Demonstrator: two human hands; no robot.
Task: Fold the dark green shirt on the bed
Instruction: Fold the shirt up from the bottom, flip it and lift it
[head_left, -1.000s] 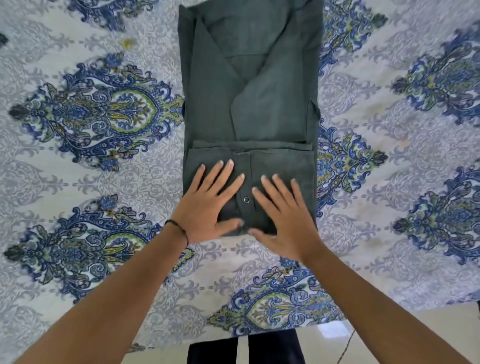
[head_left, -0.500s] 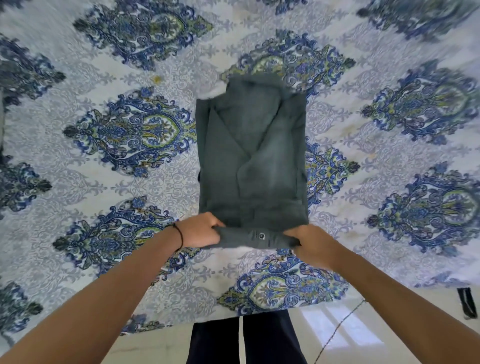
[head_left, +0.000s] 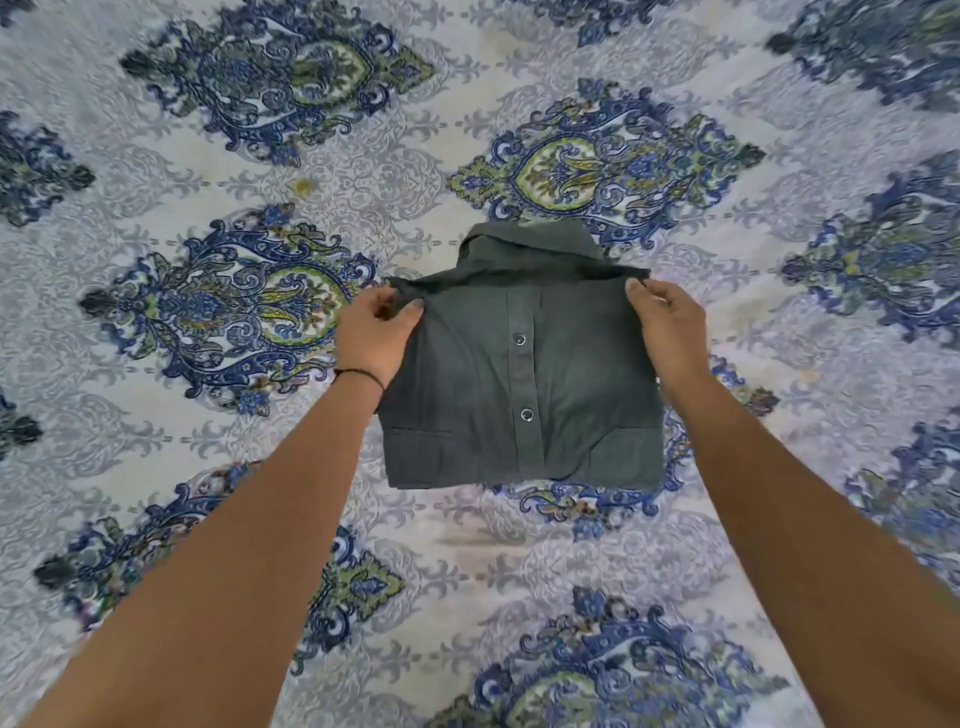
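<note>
Folded dark green shirt (head_left: 519, 395) on bed sheet (head_left: 519, 566), blue-green medallion print, left hand (head_left: 375, 332) and right hand (head_left: 669, 327) fingers pinching shirt's far corners, button placket up.

A pale bedsheet (head_left: 415, 545) with blue-and-green paisley medallions is filling everything I am seeing, lying evenly lit.

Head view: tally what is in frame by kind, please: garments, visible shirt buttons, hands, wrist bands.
Garments: 1, the dark green shirt on the patterned bedsheet
Visible shirt buttons: 2, the upper and the lower
Hands: 2, left hand and right hand, each gripping a top corner
Wrist bands: 1, the black band
Total: 6
</note>
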